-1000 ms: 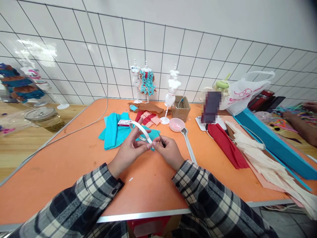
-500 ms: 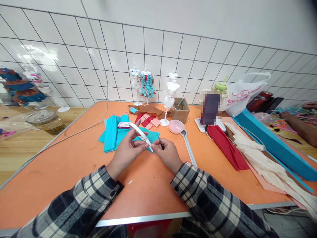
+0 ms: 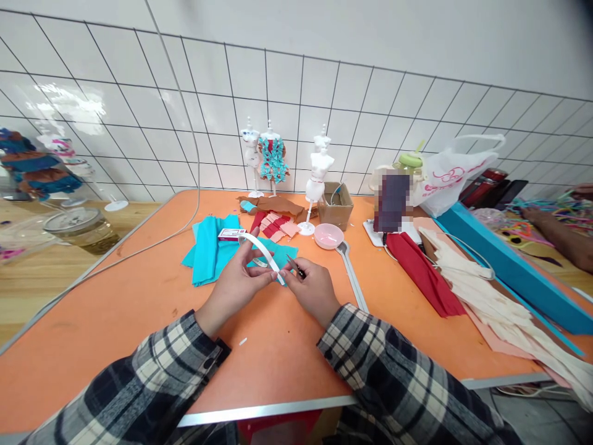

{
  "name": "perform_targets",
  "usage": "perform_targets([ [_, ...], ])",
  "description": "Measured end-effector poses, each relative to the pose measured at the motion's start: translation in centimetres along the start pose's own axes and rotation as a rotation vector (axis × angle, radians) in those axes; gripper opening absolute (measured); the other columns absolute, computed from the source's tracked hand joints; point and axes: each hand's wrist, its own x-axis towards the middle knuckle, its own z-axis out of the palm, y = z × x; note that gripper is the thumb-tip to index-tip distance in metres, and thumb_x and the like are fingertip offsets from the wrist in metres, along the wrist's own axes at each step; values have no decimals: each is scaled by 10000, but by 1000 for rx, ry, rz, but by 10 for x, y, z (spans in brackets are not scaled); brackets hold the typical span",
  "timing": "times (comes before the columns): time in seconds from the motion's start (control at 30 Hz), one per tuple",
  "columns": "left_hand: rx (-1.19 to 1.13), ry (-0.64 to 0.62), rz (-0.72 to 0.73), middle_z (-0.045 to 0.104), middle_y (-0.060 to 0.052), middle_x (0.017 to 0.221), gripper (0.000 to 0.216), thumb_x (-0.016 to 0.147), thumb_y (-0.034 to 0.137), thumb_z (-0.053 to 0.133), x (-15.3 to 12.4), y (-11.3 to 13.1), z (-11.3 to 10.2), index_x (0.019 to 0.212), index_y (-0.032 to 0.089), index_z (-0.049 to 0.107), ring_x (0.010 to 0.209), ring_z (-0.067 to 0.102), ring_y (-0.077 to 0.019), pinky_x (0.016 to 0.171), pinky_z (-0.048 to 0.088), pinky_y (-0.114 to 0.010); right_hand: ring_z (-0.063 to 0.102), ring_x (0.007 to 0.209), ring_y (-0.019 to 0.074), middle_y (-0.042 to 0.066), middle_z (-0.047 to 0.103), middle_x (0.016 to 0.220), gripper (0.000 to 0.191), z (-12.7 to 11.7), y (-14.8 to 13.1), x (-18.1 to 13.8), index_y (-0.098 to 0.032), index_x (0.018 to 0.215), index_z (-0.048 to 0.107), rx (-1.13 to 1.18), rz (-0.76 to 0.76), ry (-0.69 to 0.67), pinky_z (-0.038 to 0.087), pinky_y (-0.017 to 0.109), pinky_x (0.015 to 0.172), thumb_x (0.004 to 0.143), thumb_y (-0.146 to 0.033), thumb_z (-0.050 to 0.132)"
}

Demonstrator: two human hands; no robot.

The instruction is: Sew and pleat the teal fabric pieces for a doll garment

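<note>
Turquoise cloth (image 3: 207, 254) first; my left hand (image 3: 235, 279) pinches the white strip (image 3: 267, 253), arched above the cloth's near side; right of the cloth, my right hand (image 3: 315, 289) clasps a dark pointed tool (image 3: 299, 271), fingertips at the strip's lower end. Seemingly working that end: steady fingertips wanted.

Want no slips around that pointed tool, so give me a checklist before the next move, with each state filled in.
1. White strip held by the left hand: ok.
2. Dark pointed tool held in the right hand: ok.
3. Tool's tip clear of the strip: cannot tell.
4. Pink bowl upright: ok.
5. Table free of scraps near the hands: not ok; small white scrap there.
</note>
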Motion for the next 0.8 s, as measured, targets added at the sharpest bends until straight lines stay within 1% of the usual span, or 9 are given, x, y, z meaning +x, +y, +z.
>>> perform_targets([
  [0.1,17,-6,-59,591,-68,1177,970,657,237,776,-1,4,0,1482,303,270,707,709,-145,710,576,-310,496,603,126,-12,619,684,186,-3,-1,0,-211,806,651,-106,-76,-18,281,240,571,869,-367,571],
  [0.2,-9,-8,-103,580,-95,1219,975,642,231,786,-2,7,0,1474,292,284,676,703,-136,698,581,-316,537,647,138,-1,654,740,147,-4,-3,-1,-224,836,646,-120,-104,-37,294,246,591,880,-337,562],
  [0.27,-51,-5,-112,586,-96,1216,981,641,230,790,-2,9,0,1476,297,279,686,703,-139,709,590,-334,526,618,135,-15,628,713,146,-4,-5,-1,-226,901,623,-54,-78,-21,297,243,574,871,-363,582],
  [0.3,-71,4,-108,589,-92,1210,984,643,227,791,-2,9,0,1478,302,276,690,703,-140,715,594,-343,506,588,130,-27,601,687,191,-4,-6,-1,-224,951,599,5,-53,-4,294,240,556,868,-395,589],
  [0.37,-86,51,-93,581,-87,1223,994,646,220,793,0,9,-2,1483,319,268,680,696,-128,726,599,-351,464,542,124,-47,535,642,274,-5,-7,-3,-217,1003,545,145,-14,11,291,235,529,907,-472,517],
  [0.43,-68,113,-64,556,-90,1274,993,654,210,793,2,8,-4,1486,338,268,680,687,-111,737,601,-347,448,542,126,-43,487,622,347,-5,-7,-4,-215,924,526,233,-3,-28,298,237,533,977,-501,337],
  [0.5,-40,163,-25,539,-89,1308,989,659,200,793,4,6,-7,1488,348,273,729,689,-118,752,601,-340,456,570,131,-26,472,622,449,-5,-6,-6,-215,802,500,228,-3,-112,309,245,555,1008,-479,201],
  [0.63,-10,183,20,547,-80,1287,1000,660,196,792,5,5,-9,1497,339,265,860,693,-169,762,596,-329,472,625,145,-3,506,665,422,-1,-5,-7,-214,754,460,100,5,-228,317,262,597,1005,-460,227],
  [0.8,0,141,1,554,-52,1222,1012,648,232,798,2,8,-5,1496,337,255,705,694,-130,747,593,-338,496,662,154,18,568,716,407,1,-5,-5,-211,760,483,13,-3,-238,324,265,621,1010,-422,241],
])
